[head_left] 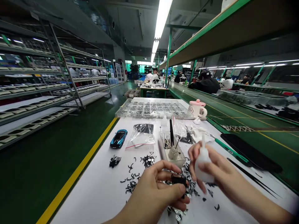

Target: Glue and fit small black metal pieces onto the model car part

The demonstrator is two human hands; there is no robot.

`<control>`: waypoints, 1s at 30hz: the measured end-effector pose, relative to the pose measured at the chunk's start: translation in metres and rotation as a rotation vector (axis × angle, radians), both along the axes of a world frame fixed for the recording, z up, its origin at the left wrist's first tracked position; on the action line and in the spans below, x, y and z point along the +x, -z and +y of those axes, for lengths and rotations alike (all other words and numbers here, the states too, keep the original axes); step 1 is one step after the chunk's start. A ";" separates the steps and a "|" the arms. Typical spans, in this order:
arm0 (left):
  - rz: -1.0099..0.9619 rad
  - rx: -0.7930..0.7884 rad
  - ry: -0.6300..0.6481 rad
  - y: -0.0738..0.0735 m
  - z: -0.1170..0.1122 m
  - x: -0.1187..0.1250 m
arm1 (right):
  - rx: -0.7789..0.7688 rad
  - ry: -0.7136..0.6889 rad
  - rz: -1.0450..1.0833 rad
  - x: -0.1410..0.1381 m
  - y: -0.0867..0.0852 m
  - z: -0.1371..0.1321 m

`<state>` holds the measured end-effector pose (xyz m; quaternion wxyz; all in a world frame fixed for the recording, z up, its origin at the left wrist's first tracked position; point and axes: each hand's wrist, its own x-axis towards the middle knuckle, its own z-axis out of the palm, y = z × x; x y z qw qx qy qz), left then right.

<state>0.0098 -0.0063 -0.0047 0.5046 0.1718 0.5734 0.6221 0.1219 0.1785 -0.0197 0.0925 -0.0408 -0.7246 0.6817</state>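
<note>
Our left hand pinches a small black part at thumb and fingertips, just above the white surface, probably to keep it close to the white squeeze bottle gripped nozzle-up in our right hand

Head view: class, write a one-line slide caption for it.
Left hand pinches a small black part, right hand holds a white squeeze bottle, blue model car on the worktable beyond.
</note>
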 end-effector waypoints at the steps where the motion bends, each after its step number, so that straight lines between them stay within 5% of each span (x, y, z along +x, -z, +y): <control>1: 0.011 0.005 -0.004 -0.001 0.000 0.001 | -0.043 -0.053 -0.023 0.002 0.000 -0.011; 5: 0.079 0.032 0.000 -0.005 -0.001 0.004 | -0.142 -0.099 -0.100 0.003 0.006 -0.033; 15: 0.220 0.061 0.008 0.005 -0.002 0.007 | -0.153 -0.037 -0.113 0.000 0.010 -0.031; 19: 0.248 0.046 0.007 0.002 0.000 0.005 | -0.106 0.006 -0.158 0.000 0.010 -0.032; 25: 0.308 0.029 -0.003 -0.002 -0.001 0.004 | 0.166 0.072 -0.163 0.002 0.014 -0.029; 30: 0.339 0.017 -0.014 0.000 0.002 0.002 | 0.068 0.077 -0.170 0.001 0.010 -0.031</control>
